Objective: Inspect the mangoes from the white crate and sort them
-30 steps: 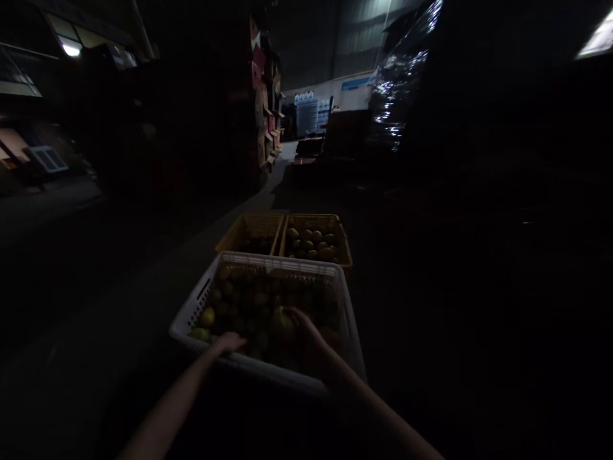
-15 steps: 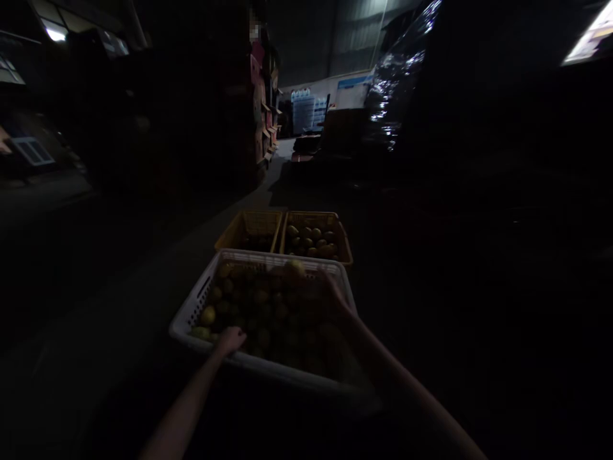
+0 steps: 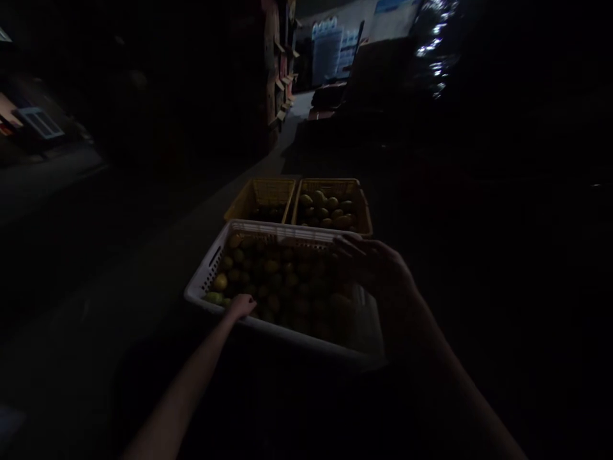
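A white perforated crate full of round yellow-green fruit lies in front of me in dim light. My left hand is closed at the crate's near edge, beside the fruit; what its fingers hold, if anything, is hidden. Over the crate's right side my right hand is raised with its fingers stretched out and apart, holding nothing. Behind the white crate are two yellow crates: the left one has dark fruit low inside, and the right one holds several larger fruits.
Stacked boxes rise at the back, left of a narrow strip of lit floor. Wrapped bottles stand farther off. Shiny plastic wrap shows at the upper right. Much of both sides is too dark to make out.
A yellowish fruit at my right hand has left it, and one more pale fruit shows in the right yellow crate. My right hand has moved right and opened. The view has tilted down.
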Demonstrator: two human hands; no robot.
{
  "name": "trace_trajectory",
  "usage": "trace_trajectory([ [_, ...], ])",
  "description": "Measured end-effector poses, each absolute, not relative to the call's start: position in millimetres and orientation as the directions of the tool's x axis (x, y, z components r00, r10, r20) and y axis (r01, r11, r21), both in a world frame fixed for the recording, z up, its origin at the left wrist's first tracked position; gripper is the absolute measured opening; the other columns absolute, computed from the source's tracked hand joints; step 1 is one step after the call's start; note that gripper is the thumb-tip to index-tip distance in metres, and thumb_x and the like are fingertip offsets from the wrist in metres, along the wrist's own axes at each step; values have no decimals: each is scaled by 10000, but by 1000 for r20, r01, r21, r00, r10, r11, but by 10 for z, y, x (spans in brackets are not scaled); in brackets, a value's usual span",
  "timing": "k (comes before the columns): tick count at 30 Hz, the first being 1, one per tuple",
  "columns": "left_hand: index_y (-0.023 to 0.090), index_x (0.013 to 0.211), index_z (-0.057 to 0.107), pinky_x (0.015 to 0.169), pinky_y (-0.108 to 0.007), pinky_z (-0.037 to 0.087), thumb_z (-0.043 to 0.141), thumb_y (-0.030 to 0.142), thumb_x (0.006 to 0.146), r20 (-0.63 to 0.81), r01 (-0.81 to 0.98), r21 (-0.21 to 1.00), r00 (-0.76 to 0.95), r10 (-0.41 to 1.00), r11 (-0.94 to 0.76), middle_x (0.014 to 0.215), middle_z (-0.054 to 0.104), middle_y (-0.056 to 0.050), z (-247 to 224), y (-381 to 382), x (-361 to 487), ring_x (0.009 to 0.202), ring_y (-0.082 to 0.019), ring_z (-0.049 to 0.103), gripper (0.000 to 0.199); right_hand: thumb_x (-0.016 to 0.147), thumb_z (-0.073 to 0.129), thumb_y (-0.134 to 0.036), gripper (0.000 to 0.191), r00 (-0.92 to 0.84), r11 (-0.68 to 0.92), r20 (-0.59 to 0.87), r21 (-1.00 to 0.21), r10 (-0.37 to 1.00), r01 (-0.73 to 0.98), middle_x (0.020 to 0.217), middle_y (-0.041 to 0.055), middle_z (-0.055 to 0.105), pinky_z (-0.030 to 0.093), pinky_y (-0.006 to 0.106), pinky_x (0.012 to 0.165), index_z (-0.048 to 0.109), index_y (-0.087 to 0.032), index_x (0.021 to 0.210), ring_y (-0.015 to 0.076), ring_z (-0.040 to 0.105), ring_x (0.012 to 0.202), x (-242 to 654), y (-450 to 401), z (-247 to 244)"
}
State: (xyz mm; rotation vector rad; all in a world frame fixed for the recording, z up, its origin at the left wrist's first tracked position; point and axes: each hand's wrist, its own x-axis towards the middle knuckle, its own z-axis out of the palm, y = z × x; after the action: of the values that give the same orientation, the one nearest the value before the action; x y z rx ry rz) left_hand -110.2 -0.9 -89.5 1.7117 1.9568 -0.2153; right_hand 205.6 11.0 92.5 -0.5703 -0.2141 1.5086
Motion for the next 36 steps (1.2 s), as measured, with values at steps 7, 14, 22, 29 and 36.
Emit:
trace_trajectory([
  [7,162,845,737,825,-280,478,580,231,776,-576,960,180,-72,814,212,935,737,-105,-949,65,-1150,973,-253,665,185,793,449,-96,189,80,-208,-468,-531,880,-821,939,120,725,610,328,577,622,-159,839,249,717,878,2056,-71,1331],
  [14,152,1239,575,961,-385,447,606,243,787,-457,992,28,-99,884,126,1272,594,-178,-985,540,-1020,1181,-312,557,462,800,465,-101,260,-31,-305,-509,-465,860,-831,920,103,734,580,295,509,630,-171,989,238,722,800,2039,-57,1283],
  [22,190,1463,349,1054,-490,357,631,105,744,-380,992,-73,68,922,-103,1536,300,-182,-1238,1266,-867,1348,-369,347,776,762,520,-89,258,-105,-313,-475,-384,874,-869,888,83,746,597,305,585,621,-166,986,219,724,727,2116,44,1129],
  [29,120,1505,266,1107,-520,212,376,75,854,-371,979,-129,102,923,-160,1535,297,-208,-1618,1423,-989,1331,-351,363,661,776,530,-90,170,-112,-296,-465,-345,878,-891,817,61,732,580,288,522,638,-197,853,205,710,664,2187,30,1179],
  [36,42,1450,341,1155,-454,129,588,157,770,-413,965,-103,180,893,-242,1455,405,-247,-1544,1490,-1042,1346,-361,364,733,785,507,-103,159,-59,-340,-588,-380,806,-860,753,65,720,570,256,511,642,-172,833,173,683,594,2230,107,1151],
])
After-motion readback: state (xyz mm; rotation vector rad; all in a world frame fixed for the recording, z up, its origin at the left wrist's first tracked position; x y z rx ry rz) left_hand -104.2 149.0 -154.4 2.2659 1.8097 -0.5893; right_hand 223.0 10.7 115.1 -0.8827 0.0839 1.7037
